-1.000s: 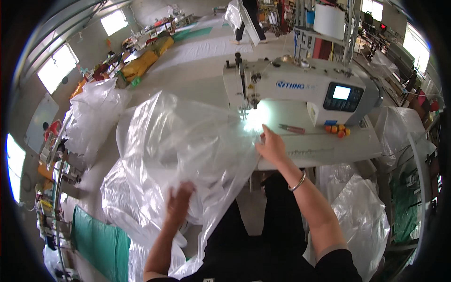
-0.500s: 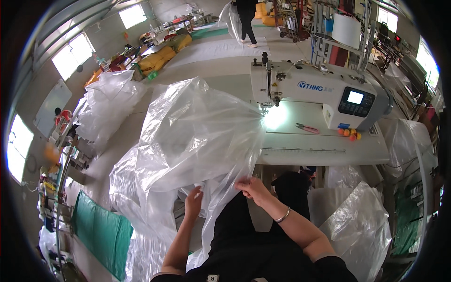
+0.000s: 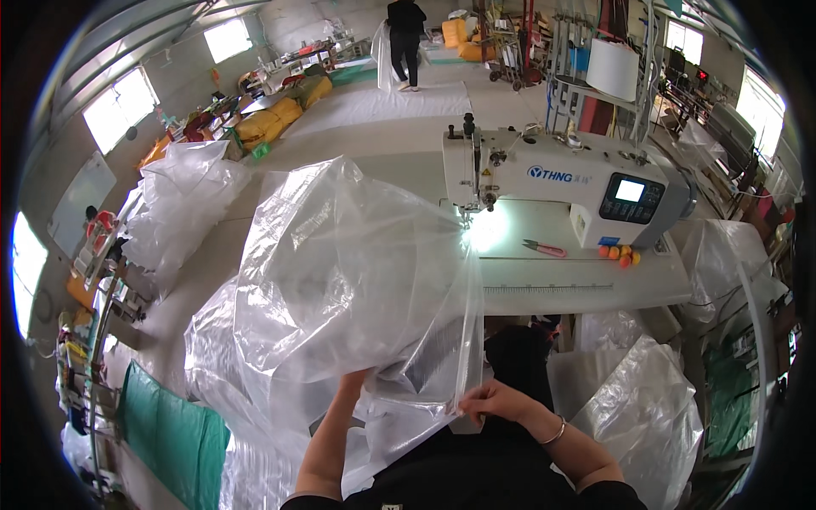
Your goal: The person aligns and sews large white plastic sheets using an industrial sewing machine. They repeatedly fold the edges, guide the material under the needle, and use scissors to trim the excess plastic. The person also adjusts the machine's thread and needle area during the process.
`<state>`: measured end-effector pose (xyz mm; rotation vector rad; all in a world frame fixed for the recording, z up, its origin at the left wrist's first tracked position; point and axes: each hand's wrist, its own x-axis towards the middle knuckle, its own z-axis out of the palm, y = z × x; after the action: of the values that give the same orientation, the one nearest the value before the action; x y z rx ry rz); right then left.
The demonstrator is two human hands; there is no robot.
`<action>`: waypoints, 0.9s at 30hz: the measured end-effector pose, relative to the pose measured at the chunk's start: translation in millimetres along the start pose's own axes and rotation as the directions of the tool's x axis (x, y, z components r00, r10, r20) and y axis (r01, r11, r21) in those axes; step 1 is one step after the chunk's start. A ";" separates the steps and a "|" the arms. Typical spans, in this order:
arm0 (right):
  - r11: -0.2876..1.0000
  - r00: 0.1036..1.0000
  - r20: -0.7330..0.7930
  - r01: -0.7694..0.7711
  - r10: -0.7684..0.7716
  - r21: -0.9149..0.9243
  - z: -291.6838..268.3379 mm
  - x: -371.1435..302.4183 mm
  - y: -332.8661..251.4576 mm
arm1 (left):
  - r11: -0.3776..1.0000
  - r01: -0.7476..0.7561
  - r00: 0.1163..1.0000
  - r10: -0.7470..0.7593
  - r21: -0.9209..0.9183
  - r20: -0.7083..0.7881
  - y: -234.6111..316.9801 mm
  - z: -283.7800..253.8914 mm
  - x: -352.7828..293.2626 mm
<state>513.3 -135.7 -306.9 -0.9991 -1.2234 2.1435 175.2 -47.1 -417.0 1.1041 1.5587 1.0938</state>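
Observation:
A large clear plastic sheet (image 3: 323,263) is bunched over the left part of the sewing table and drapes down toward my lap. Its gathered right edge runs up to the needle area of a white sewing machine (image 3: 552,178), where a lamp glows. My right hand (image 3: 493,401), with a bracelet at the wrist, pinches the sheet's edge below the table's front. My left hand (image 3: 355,379) reaches in under a fold of the plastic, and its fingers are hidden. Pink-handled thread snips (image 3: 544,248) lie on the table right of the needle.
Several small orange and yellow balls (image 3: 620,254) sit by the machine's base. More crumpled plastic (image 3: 637,408) hangs at my right. A green sheet (image 3: 170,433) lies at the lower left. Far back, a person (image 3: 405,42) in dark clothes stands holding plastic.
My right hand has drawn the sheet's edge to the right and slightly down. My left hand has gone under the plastic. The far person has turned and shifted, and my view has moved a little.

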 end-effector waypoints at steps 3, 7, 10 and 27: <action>0.996 0.999 0.017 -0.033 0.035 -0.077 11.1 13.2 10.5 | 0.708 -0.253 0.916 0.394 0.660 -0.071 -42.8 -102.8 24.0; 1.000 0.967 0.254 -0.009 0.002 0.025 43.8 43.3 -11.6 | 0.909 -0.383 0.712 0.405 0.166 -0.573 166.1 -147.9 26.5; 0.999 0.954 0.299 0.009 -0.019 0.036 64.8 92.4 -8.0 | 0.627 -0.346 0.562 0.734 0.698 -0.381 295.0 -145.7 26.3; 0.060 0.663 0.158 0.293 -0.732 -0.954 16.1 140.6 -135.2 | -0.057 -0.399 0.376 0.900 0.915 0.220 198.9 -123.2 42.4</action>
<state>419.5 19.8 -234.1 -0.9940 -2.2450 0.3544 80.4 16.1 -208.3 2.9439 2.0794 1.1598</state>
